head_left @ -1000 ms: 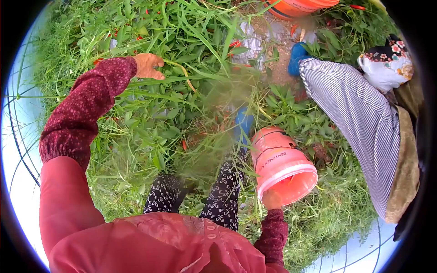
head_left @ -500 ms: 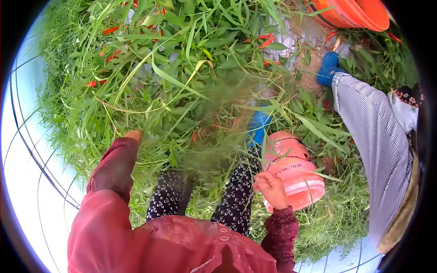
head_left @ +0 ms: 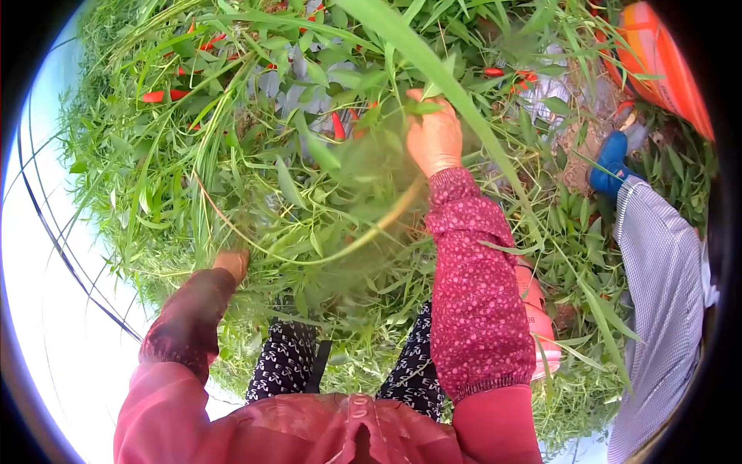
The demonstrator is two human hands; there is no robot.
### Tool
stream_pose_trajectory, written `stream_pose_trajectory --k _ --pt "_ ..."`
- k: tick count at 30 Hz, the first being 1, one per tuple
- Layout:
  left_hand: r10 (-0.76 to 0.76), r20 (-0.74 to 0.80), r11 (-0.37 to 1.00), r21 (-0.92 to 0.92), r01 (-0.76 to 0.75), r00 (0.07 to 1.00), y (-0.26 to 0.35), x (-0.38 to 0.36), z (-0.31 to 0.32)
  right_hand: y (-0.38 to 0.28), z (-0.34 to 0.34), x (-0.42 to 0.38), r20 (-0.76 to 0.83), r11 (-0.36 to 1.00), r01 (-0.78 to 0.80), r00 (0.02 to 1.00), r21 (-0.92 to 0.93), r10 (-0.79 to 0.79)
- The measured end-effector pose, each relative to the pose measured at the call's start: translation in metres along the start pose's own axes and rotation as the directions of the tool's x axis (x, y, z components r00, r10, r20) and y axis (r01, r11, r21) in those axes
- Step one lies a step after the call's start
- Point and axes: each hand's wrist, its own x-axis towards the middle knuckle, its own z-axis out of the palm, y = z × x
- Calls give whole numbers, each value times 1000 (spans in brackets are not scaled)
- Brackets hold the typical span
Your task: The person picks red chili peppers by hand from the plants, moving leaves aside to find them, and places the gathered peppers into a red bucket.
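My right hand (head_left: 435,136) reaches into the leafy plants (head_left: 471,39) at the upper middle, its fingers curled among the leaves and partly hidden by them; what they hold cannot be made out. My left hand (head_left: 233,264) is low on the left against the foliage, most of its fingers hidden by grass. Red peppers (head_left: 165,96) show among the leaves at the upper left, and another red pepper (head_left: 338,126) hangs left of my right hand. A long green blade (head_left: 433,66) crosses close to the camera.
A pink bucket (head_left: 537,317) lies behind my right sleeve. Another person's leg (head_left: 661,255) with a blue boot (head_left: 610,161) stands at the right. An orange bucket (head_left: 657,66) is at the upper right. Black cords run down the left edge.
My right hand has moved from beside the pink bucket up and forward into the plants. The view has shifted, so the other person and the orange bucket appear farther right and lower.
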Motion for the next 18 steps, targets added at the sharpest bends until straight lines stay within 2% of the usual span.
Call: stream_pose_trajectory --k 1,2,3,5,6,7,8,9,10,11,13,15,18 --pt "58 -31 998 1 -58 998 7 2 18 -3 12 3 -40 991 127 991 -48 -129" --pt "116 -65 993 5 -116 991 12 3 26 -1 30 1 134 984 71 990 -163 -49" --pt "117 -61 993 -8 -117 991 14 4 33 7 40 -3 145 983 77 988 -167 -53" --pt "92 -61 996 20 -91 994 24 6 37 -4 28 -26 416 993 -68 909 100 20" --pt "110 -45 993 44 -108 993 23 6 35 5 24 -42 396 983 112 904 145 -161" --pt "120 -40 993 30 -118 992 26 8 34 28 37 -67 394 919 47 894 391 -213" --pt "94 -49 995 36 -92 994 28 11 31 7 9 -85 479 972 122 853 203 -206" --pt "65 -62 997 46 -62 996 31 13 29 8 6 -110 516 977 118 834 178 -194" --pt "52 -4 998 20 -52 999 36 21 34 9 -1 -127 636 978 157 743 134 -207" --pt "54 -4 998 14 -54 999 41 25 27 4 0 -141 640 979 159 741 130 -205" --pt "124 42 986 111 -128 991 54 24 21 -8 12 -173 695 986 108 719 -126 10" --pt "99 5 984 151 -98 995 58 30 29 0 32 -195 681 982 98 731 -163 40" --pt "106 53 994 25 -107 993 48 10 -15 -4 51 -215 641 978 39 761 -206 105"
